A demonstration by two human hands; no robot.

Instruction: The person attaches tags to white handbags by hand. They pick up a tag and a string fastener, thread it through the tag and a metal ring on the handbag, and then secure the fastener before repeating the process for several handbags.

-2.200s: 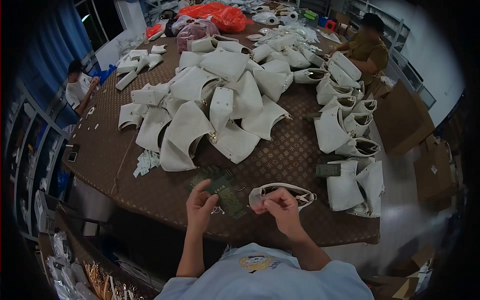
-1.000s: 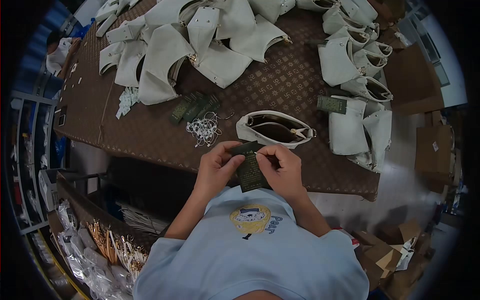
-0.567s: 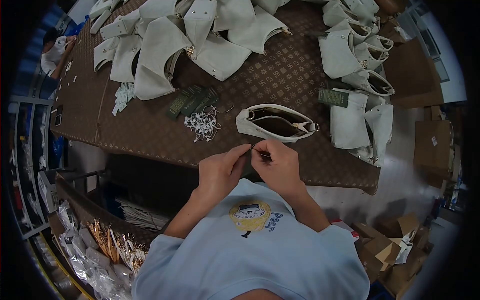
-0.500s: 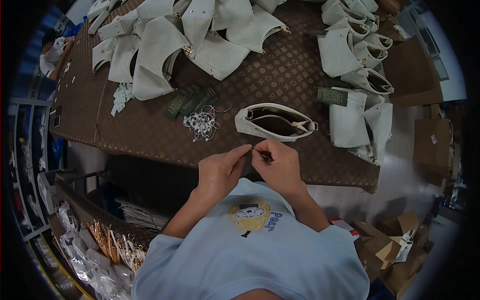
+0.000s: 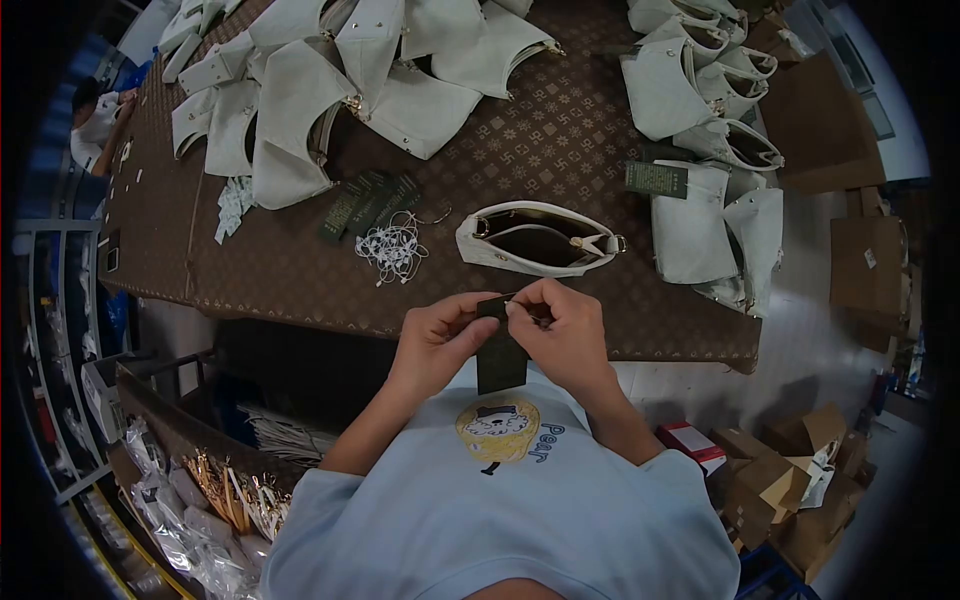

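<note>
A dark green hang tag (image 5: 502, 362) hangs in front of my shirt, just off the table's near edge. My left hand (image 5: 435, 340) pinches its upper left side between thumb and fingers. At the tag's top corner, the fingertips of my right hand (image 5: 562, 328) are pressed together; a tiny pale bit shows there, too small to name. Beyond my hands a white handbag (image 5: 490, 256) stands with its top open, zipper and dark lining visible. To its left lie a tangle of white tag strings (image 5: 392, 250) and several green hang tags (image 5: 350, 212).
White handbags (image 5: 290, 130) are heaped at the back left of the brown patterned table (image 5: 300, 285). More bags (image 5: 690, 235) line the right side, one with a green tag (image 5: 655, 179) on it. Cardboard boxes (image 5: 865, 270) stand on the right; a person (image 5: 95, 125) sits far left.
The hang tag has turned from nearly edge-on to showing its broad face below my fingers. Both hands stay close together. The whole view has shifted slightly.
</note>
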